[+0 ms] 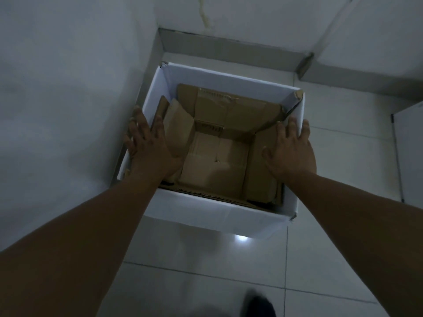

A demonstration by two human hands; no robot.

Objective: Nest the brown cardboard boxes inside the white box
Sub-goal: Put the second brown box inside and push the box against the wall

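A white box (206,213) stands open on the tiled floor in a corner, seen from above. Inside it sits an open brown cardboard box (217,156), its flaps pressed against the white walls; more brown cardboard edges show along the left and near sides. My left hand (148,143) lies flat with fingers spread over the white box's left rim and the brown left flap. My right hand (290,147) lies flat, fingers apart, over the right brown flap and the right rim. Neither hand grips anything.
The white wall (68,88) runs close along the box's left side, and a grey skirting (229,49) lies behind it. A white panel (409,152) stands at the right. A dark shoe (258,305) shows at the bottom on pale floor tiles.
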